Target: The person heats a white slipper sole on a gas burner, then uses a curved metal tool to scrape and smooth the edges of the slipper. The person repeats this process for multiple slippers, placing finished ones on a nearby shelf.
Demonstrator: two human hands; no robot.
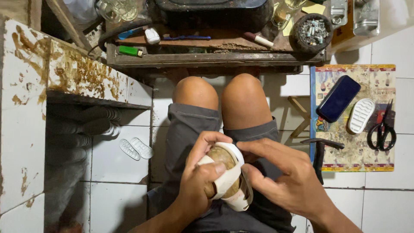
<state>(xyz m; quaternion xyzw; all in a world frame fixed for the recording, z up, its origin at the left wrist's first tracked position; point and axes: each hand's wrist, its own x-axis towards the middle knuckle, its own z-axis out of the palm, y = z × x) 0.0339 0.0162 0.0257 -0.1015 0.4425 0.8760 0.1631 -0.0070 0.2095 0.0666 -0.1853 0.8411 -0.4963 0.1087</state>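
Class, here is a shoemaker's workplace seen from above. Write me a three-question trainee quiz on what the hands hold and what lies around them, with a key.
1. True or false: both hands grip the white shoe sole over the lap.
2. Which thing lies nearest the scissors on the printed mat?
A. green lighter
B. white sole
C. ashtray
3. Fill in: the two small loose soles lie on the tiled ____.

Key
1. True: the left hand wraps it from the side and the right hand pinches its rim.
2. B: the spare white sole lies between the dark phone and the scissors.
3. floor
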